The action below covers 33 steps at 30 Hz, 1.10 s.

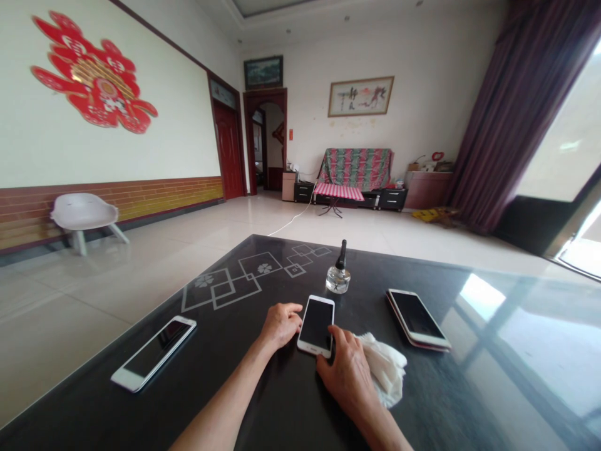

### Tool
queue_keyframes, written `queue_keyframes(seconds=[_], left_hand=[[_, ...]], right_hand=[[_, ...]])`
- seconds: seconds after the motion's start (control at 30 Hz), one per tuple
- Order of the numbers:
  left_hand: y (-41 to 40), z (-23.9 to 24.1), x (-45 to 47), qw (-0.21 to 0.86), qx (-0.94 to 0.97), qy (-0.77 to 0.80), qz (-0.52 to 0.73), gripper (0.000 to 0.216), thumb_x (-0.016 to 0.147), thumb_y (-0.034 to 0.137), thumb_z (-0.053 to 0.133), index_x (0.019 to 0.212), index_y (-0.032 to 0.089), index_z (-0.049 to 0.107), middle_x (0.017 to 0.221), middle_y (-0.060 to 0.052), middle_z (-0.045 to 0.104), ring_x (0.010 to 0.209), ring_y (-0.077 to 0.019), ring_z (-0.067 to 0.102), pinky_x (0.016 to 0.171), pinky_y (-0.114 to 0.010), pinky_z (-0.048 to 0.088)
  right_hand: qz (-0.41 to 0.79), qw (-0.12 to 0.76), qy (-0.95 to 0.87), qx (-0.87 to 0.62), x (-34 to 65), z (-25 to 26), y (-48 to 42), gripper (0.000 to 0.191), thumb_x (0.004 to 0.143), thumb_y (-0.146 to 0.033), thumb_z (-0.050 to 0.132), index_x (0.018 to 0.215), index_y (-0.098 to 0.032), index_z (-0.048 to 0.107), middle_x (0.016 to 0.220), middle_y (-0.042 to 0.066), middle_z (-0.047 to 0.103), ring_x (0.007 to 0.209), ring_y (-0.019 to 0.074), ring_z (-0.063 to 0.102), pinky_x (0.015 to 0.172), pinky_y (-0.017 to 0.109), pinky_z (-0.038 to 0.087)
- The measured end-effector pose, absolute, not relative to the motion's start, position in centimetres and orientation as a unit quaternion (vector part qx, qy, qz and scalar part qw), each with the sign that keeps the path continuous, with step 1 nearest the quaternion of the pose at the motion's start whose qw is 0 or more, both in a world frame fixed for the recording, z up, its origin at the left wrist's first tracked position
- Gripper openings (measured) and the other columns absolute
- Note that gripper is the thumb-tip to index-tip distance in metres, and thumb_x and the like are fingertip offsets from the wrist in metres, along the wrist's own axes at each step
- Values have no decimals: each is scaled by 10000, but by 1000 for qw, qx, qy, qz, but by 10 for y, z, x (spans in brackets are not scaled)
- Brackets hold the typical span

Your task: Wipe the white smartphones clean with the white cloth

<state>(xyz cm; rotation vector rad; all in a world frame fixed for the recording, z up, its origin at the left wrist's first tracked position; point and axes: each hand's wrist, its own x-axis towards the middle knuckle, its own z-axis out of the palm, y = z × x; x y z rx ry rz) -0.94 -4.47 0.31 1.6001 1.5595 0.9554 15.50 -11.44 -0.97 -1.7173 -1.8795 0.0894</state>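
A white smartphone with a black screen (pixel 317 322) lies face up on the glossy black bench (pixel 291 407), between the person's two hands. The left hand (pixel 283 324) is at its left edge, fingers partly open and loosely bent, with the forefinger reaching toward the phone's side. The right hand (pixel 350 369) is at its lower right corner, the forefinger at the right edge and the thumb by the bottom edge; whether these fingers grip the phone, I cannot tell.

A crumpled white cloth or tissue (pixel 385 369) lies just beside the right hand, partly hidden by it. A clear, squat glass bottle with a tall black top (pixel 338 279) stands upright just beyond the phone. A second white smartphone (pixel 154 354) lies near the bench's left edge, well apart from the left hand; a third, white-framed with a reddish underside (pixel 417 319), lies to the right, beyond the cloth.
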Motion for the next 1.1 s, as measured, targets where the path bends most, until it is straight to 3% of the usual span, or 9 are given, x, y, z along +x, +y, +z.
queue_keyframes(seconds=[0.17, 0.33, 0.57, 0.73, 1.1], left_hand=[[-48, 8, -4, 389, 561, 634, 363, 459, 617, 84, 547, 1055, 89, 685, 638, -30, 720, 510, -140, 658, 474, -188, 451], [-49, 10, 2, 440, 497, 646, 377, 422, 630, 78, 527, 1024, 30, 669, 504, -36, 658, 462, -148, 633, 375, -176, 362], [-45, 8, -1, 496, 443, 626, 407, 239, 622, 90, 550, 820, 79, 683, 496, -22, 618, 473, -125, 601, 382, -165, 351], [-39, 1, -3, 513, 448, 611, 404, 89, 612, 150, 585, 645, 109, 657, 417, 18, 537, 370, -71, 452, 385, -175, 301], [-46, 8, 0, 499, 495, 604, 376, 161, 612, 276, 618, 534, 136, 611, 338, 66, 393, 337, -57, 322, 375, -193, 181]], right_hand=[[60, 268, -689, -670, 153, -7, -116, 409, 720, -170, 543, 1120, -88, 581, 999, 135, 628, 985, 283, 583, 841, 353, 458], [99, 315, -676, -658, 156, -7, -115, 353, 711, -175, 569, 1057, -125, 617, 1021, 126, 650, 964, 260, 617, 820, 325, 481], [117, 322, -660, -668, 156, -5, -118, 319, 717, -190, 573, 1030, -154, 626, 1021, 106, 653, 980, 265, 616, 808, 338, 490], [118, 318, -657, -674, 154, -4, -118, 302, 724, -210, 574, 1020, -181, 625, 1028, 93, 652, 970, 261, 619, 788, 341, 499], [115, 321, -664, -666, 155, -8, -118, 288, 747, -230, 567, 1031, -200, 602, 1036, 84, 647, 971, 256, 620, 790, 340, 499]])
